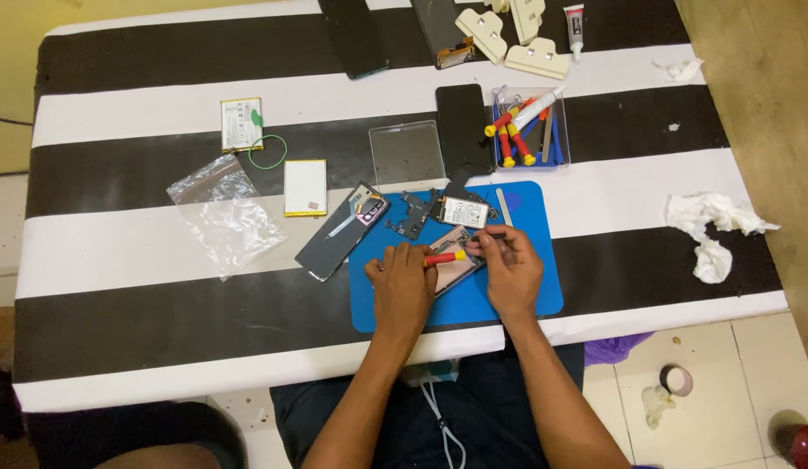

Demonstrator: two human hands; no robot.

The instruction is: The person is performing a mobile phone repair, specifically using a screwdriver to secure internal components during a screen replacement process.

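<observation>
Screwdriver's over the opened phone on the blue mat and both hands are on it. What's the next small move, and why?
Probably steady the opened phone with the right hand and seat the tip of the red-and-yellow screwdriver, held in the left hand, into a screw. The driver lies almost flat across the phone, and removed parts already sit on the blue mat. The screw itself is too small to see.

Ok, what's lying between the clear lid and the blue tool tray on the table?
In the head view, a black phone lies flat between the clear lid and the blue tool tray, close beside both.
</observation>
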